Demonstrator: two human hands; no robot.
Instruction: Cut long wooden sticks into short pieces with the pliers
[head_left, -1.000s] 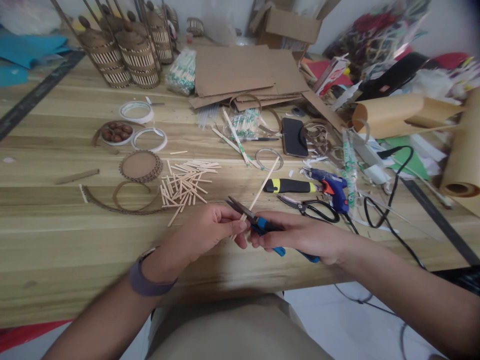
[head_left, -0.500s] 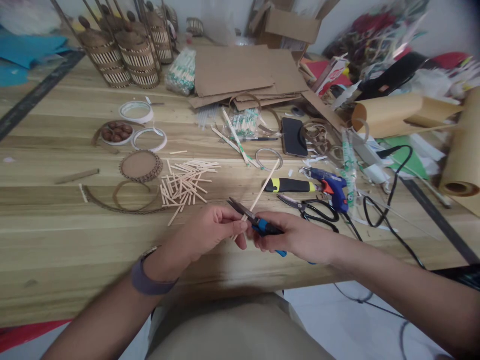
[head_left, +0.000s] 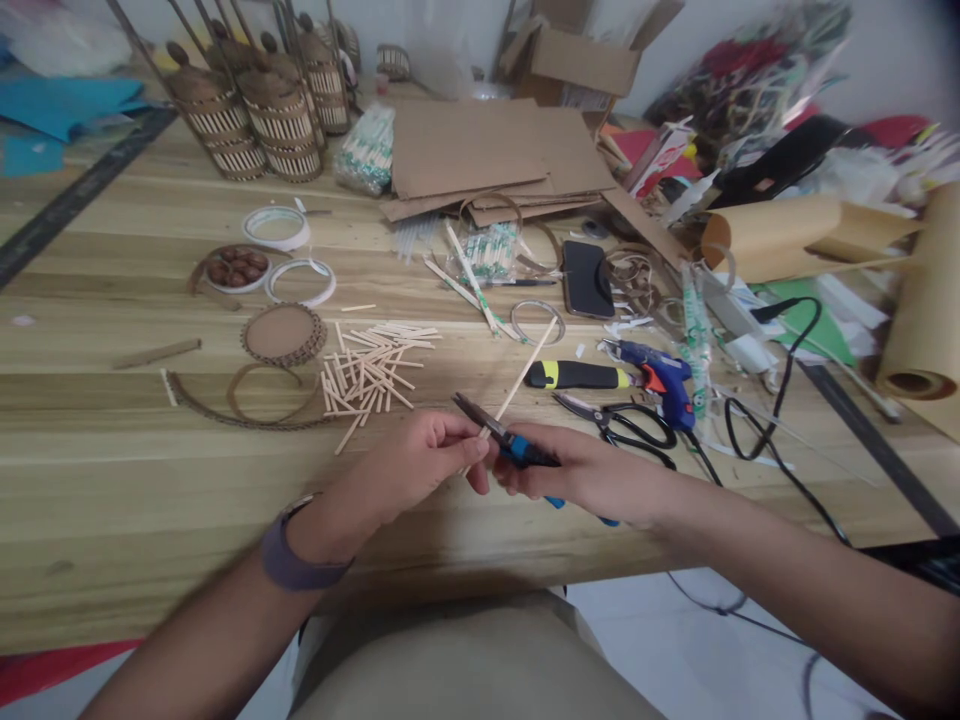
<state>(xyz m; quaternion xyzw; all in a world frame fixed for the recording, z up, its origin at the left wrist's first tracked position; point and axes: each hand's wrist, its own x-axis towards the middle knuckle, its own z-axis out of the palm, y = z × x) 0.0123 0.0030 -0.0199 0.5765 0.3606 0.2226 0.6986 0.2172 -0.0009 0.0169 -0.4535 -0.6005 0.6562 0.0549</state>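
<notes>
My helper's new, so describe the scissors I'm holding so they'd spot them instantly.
Over the wooden table, near its front edge, is the right hand. It grips the scissors, dark blades crossing a pale stick. Blue handle parts set them apart from the black-handled shears lying beyond.

Blue scissor handles (head_left: 523, 452) partly hidden by the right fingers (head_left: 541, 484)

Left hand (head_left: 427, 455) beside curled right hand (head_left: 589, 470)

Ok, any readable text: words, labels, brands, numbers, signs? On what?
No text legible. Too small or blurred:
Rear stick packet: green print
Front stick packet: green print
Plastic wrapper at right: green marks
Red-and-white box: print
Cardboard box: label
Rear tape roll: print inside
Held scissors: no text visible
</notes>
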